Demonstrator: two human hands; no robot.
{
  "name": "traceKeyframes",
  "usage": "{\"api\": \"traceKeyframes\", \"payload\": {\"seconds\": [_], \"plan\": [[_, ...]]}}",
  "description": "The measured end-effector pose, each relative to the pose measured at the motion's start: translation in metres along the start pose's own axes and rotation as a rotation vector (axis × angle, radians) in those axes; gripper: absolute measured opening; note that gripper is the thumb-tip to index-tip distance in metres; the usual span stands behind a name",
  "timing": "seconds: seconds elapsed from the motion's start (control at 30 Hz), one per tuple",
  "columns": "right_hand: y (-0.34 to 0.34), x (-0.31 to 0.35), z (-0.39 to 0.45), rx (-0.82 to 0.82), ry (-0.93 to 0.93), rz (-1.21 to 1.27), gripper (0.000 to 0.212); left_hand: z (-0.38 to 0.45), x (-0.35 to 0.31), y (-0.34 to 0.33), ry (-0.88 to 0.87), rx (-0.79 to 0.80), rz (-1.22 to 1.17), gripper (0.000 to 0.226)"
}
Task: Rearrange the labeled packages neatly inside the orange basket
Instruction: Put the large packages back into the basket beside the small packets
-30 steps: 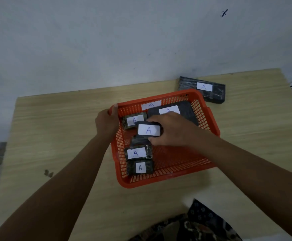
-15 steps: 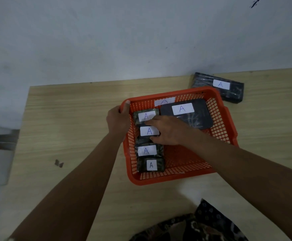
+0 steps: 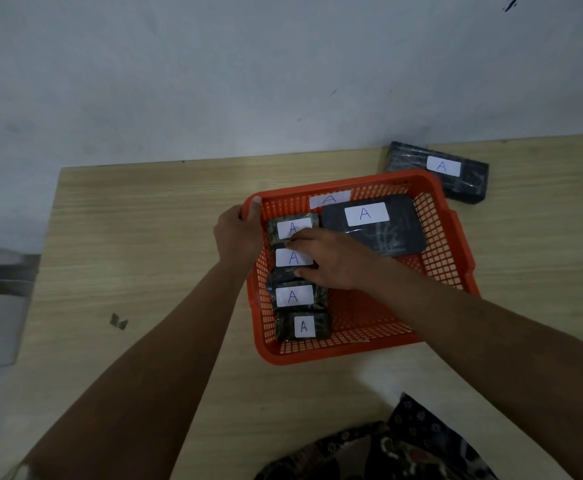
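Observation:
An orange mesh basket (image 3: 456,244) stands on the wooden table. Along its left side lie several small dark packages in a column, each with a white "A" label. My right hand (image 3: 335,261) is closed on the second package (image 3: 292,258), fingers at its top and bottom edges. Above it lies the top package (image 3: 285,226); below it are two more (image 3: 295,296) (image 3: 304,326). A larger flat dark package (image 3: 375,223) lies at the basket's back right. My left hand (image 3: 236,233) grips the basket's back-left rim. A white "A" label (image 3: 330,199) is on the back wall.
Another long dark labeled package (image 3: 439,168) lies on the table behind the basket's right corner, near the wall. The wooden table (image 3: 144,237) ends at a pale wall. A small dark scrap (image 3: 118,321) lies on the left. Patterned cloth (image 3: 387,452) is at the near edge.
My right hand has lowered the package it held into the left column, between the top and third packages. The camera view shifted, so the basket appears further right. My left hand stays on the rim.

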State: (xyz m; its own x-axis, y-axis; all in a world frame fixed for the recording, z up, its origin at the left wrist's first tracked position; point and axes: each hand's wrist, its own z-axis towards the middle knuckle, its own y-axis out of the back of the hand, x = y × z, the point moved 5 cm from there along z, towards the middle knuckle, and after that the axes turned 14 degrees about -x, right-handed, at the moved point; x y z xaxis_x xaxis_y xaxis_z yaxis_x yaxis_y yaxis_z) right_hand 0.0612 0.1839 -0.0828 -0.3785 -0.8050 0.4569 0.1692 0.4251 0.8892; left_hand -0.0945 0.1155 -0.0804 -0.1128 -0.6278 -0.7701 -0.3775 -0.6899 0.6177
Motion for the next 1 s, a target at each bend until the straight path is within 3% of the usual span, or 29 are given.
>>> {"api": "traceKeyframes", "payload": {"seconds": [0.1,0.2,0.3,0.47,0.6,0.67,0.83,1.0], "plan": [[0.013,-0.003,-0.009,-0.071,-0.014,0.040,0.061,-0.003,-0.009,0.002,-0.162,-0.056,0.125,0.043],[0.040,-0.004,-0.023,-0.248,0.025,0.035,0.050,-0.012,-0.030,0.000,-0.471,-0.107,0.274,0.042],[0.077,-0.022,-0.041,-0.454,-0.009,0.012,0.038,-0.024,-0.064,-0.019,-0.723,-0.046,0.348,0.041],[0.134,-0.080,-0.074,-0.716,-0.221,-0.015,0.028,-0.050,-0.116,-0.075,-0.891,0.128,0.335,0.043],[0.161,-0.144,-0.093,-0.827,-0.478,0.068,0.029,-0.054,-0.135,-0.113,-0.915,0.220,0.418,0.051],[0.165,-0.179,-0.095,-0.813,-0.567,0.069,0.029,-0.049,-0.135,-0.126,-0.895,0.262,0.482,0.054],[0.144,-0.252,-0.077,-0.523,-0.690,0.065,0.053,-0.040,-0.121,-0.141,-0.859,0.296,0.587,0.057],[0.119,-0.283,-0.055,-0.253,-0.651,-0.035,0.077,-0.037,-0.117,-0.143,-0.899,0.235,0.630,0.058]]}}
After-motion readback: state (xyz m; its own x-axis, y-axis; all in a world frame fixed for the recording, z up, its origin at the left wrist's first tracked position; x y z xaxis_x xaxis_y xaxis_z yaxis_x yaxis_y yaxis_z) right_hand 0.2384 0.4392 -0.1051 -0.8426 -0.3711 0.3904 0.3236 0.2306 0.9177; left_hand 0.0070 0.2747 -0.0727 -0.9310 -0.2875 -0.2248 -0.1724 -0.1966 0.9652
